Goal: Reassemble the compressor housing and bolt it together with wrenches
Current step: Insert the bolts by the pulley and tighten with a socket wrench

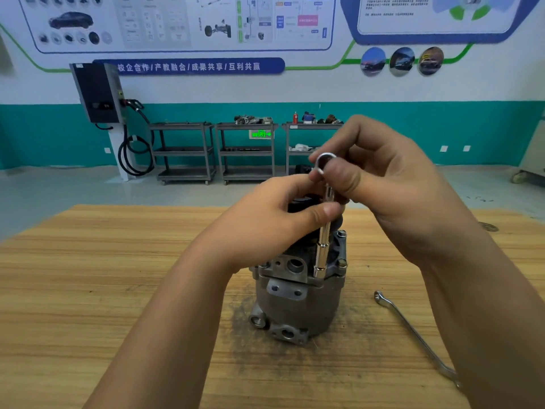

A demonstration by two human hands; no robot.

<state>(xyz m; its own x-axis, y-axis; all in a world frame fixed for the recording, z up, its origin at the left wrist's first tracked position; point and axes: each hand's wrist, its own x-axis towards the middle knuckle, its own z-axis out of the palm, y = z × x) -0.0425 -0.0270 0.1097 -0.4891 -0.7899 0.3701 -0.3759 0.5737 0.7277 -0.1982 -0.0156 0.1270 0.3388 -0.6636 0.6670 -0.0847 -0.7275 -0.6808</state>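
A grey metal compressor housing (pixel 298 302) stands upright on the wooden table (pixel 88 290). Its cover plate carries bolts around the rim, two of them (pixel 341 233) visible at the right. A shiny socket wrench (pixel 321 252) stands upright with its socket end down on a bolt at the cover's front right. My left hand (pixel 265 222) pinches the wrench shaft between thumb and fingers, just above the housing. My right hand (pixel 380 178) grips the ring-shaped top end of the same wrench. The housing's top behind my left hand is hidden.
A long double-ended ring spanner (pixel 413 332) lies on the table right of the housing, partly under my right forearm. Beyond the table stand grey shelf carts (pixel 244 152) with parts and a wall charger (pixel 98 93) with a coiled cable.
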